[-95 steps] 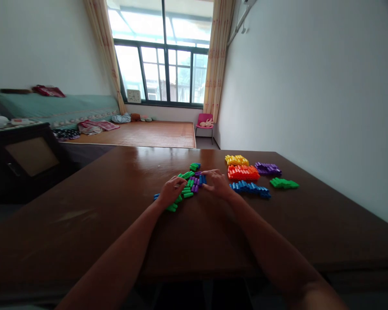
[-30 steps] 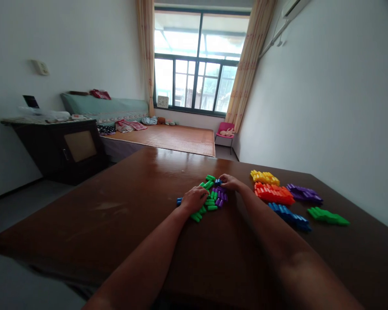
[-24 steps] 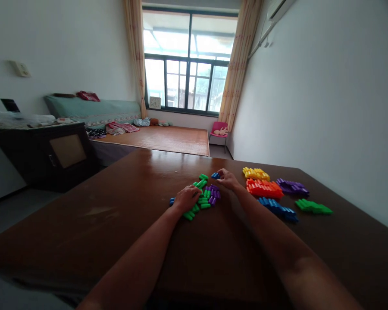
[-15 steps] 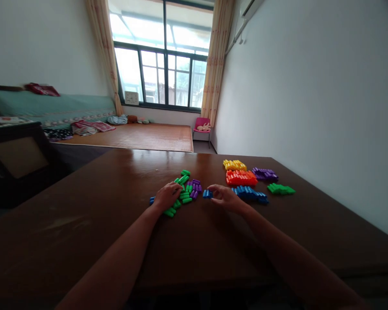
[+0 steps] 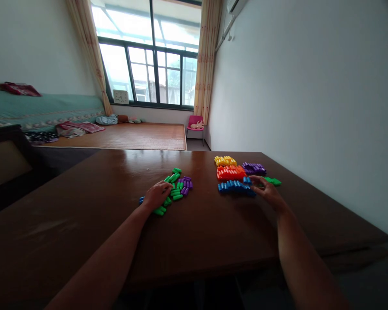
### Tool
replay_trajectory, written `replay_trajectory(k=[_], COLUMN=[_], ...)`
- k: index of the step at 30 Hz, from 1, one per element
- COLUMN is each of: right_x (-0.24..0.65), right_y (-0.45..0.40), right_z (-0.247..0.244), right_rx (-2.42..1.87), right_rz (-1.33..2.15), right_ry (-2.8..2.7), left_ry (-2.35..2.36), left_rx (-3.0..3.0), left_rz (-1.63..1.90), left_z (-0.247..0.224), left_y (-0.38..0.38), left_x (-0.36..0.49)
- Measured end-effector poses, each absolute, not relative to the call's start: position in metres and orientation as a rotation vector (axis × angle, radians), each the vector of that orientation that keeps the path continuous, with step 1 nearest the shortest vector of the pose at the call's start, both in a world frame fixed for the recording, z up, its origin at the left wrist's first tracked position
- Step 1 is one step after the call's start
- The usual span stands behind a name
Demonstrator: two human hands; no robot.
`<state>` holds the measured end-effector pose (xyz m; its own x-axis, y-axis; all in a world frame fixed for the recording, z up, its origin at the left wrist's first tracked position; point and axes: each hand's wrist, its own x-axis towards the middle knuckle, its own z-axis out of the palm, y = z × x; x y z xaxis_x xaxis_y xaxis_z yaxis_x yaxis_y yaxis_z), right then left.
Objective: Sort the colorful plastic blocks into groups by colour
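Note:
My left hand point(image 5: 155, 196) rests on the left side of a loose pile of green pieces point(image 5: 175, 193), its fingers bent over them; what is under the fingers is hidden. Purple pieces point(image 5: 187, 183) lie at the pile's right, and a bit of blue point(image 5: 141, 200) shows left of the hand. My right hand point(image 5: 264, 188) pinches a small blue piece point(image 5: 246, 180) above the right end of the blue group point(image 5: 233, 186). Behind that group are the orange-red group point(image 5: 231, 173) and the yellow group point(image 5: 225, 161).
A purple group point(image 5: 254, 168) and a green group point(image 5: 273, 181) lie at the right of the brown table point(image 5: 197, 232), the green one partly behind my right hand. Beyond the table stand a bed point(image 5: 136, 135) and a pink chair point(image 5: 195, 122).
My right hand has moved right with the blue piece, from beside the loose pile to the blue group. The view has turned slightly right. My left hand stays at the pile.

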<state>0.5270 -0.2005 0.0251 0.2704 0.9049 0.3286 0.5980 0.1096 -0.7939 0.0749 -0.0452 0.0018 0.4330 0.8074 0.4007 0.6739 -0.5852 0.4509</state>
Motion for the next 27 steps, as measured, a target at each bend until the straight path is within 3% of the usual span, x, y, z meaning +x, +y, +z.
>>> replay_trajectory(k=[7,15,27], right_x=[0.495,0.49,0.488], right_y=[-0.202,-0.188,-0.189], right_z=[0.021,0.009,0.01], right_rx=[-1.682,-1.774,-1.877], right_rz=[0.595,0.274,0.186], right_ry=[-1.788,-1.883,-1.851], left_ry=[1.295,1.305,1.273], left_rx=[2.448,2.464,2.482], left_rz=[0.853,0.847,0.846], left_z=[0.004,0.005,0.008], left_y=[-0.047,-0.047,-0.053], left_x=[0.076,0.077,0.077])
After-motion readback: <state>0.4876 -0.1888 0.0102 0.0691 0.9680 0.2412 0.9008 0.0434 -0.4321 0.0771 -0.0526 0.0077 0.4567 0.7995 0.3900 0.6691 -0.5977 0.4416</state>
